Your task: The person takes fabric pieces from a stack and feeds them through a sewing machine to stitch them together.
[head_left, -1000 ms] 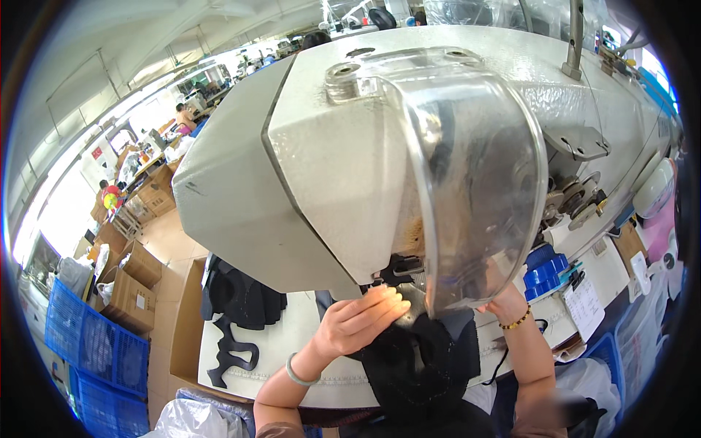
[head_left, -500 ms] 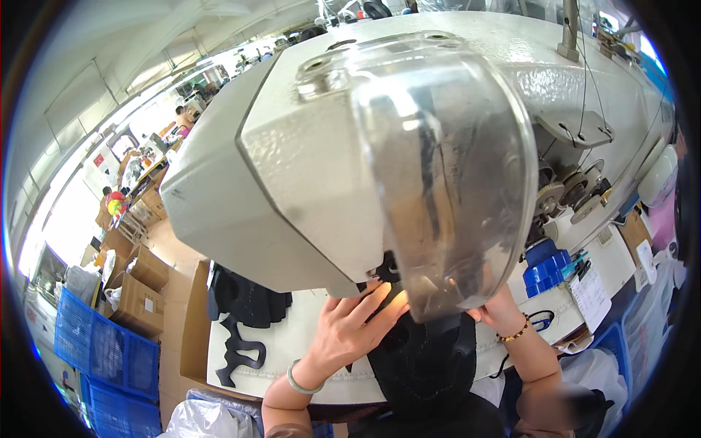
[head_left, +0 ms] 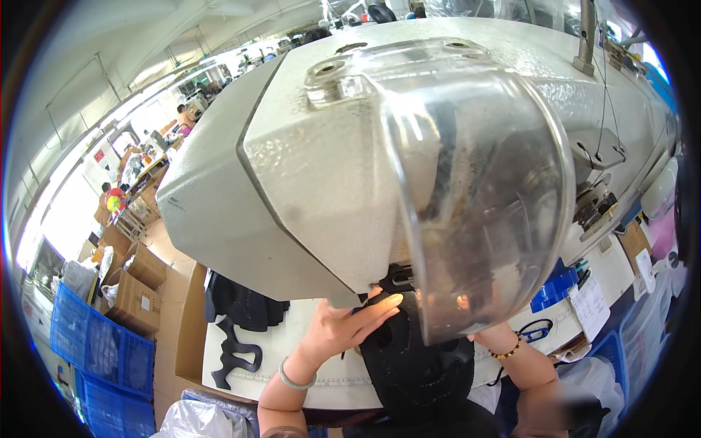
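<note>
Seen from just above a grey sewing machine head point(head_left: 307, 182), a person presses a black padded fabric piece point(head_left: 412, 358) flat on the white desk point(head_left: 292, 358) beneath the machine. The left hand point(head_left: 343, 328), a pale green bangle point(head_left: 296, 377) on its wrist, lies open on the left edge of the fabric, fingers point(head_left: 380, 305) stretched toward the needle area, its grip pressing rather than closing. The right hand point(head_left: 475, 325) is mostly hidden behind the machine's clear plastic guard point(head_left: 482, 190), so whether its grip is open or closed cannot be told; a beaded bracelet point(head_left: 507, 350) shows at its wrist. A stack of black cut pieces point(head_left: 241, 306) and one loose curved piece point(head_left: 234, 354) lie at the desk's left end. Blue crates point(head_left: 102, 350) and cardboard boxes point(head_left: 135, 292) stand on the floor to the left.
</note>
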Tool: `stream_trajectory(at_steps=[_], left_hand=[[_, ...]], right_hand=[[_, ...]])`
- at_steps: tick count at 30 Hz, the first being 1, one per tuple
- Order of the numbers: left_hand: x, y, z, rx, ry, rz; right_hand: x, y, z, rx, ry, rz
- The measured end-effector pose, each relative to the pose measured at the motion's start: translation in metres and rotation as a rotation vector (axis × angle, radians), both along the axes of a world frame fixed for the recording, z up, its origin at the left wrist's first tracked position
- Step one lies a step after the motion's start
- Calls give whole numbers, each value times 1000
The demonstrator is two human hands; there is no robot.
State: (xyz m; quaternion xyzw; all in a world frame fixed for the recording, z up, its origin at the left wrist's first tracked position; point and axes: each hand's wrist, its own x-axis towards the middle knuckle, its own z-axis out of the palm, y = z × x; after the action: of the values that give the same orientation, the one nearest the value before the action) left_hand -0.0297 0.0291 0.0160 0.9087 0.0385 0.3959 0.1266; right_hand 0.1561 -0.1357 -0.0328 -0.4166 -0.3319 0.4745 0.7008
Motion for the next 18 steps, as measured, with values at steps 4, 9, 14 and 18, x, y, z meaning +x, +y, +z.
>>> stream_trajectory(at_steps=[4, 9, 14, 18], left_hand=[[1, 12, -2, 193, 14, 4], [4, 15, -12, -445, -91, -81], [-4, 10, 12, -484, -17, 68], [-5, -29, 38, 244, 12, 307]], right_hand=[[4, -1, -18, 27, -182, 54], [4, 1, -17, 63, -388, -32], [4, 9, -14, 108, -604, -91], [6, 5, -11, 121, -776, -192]])
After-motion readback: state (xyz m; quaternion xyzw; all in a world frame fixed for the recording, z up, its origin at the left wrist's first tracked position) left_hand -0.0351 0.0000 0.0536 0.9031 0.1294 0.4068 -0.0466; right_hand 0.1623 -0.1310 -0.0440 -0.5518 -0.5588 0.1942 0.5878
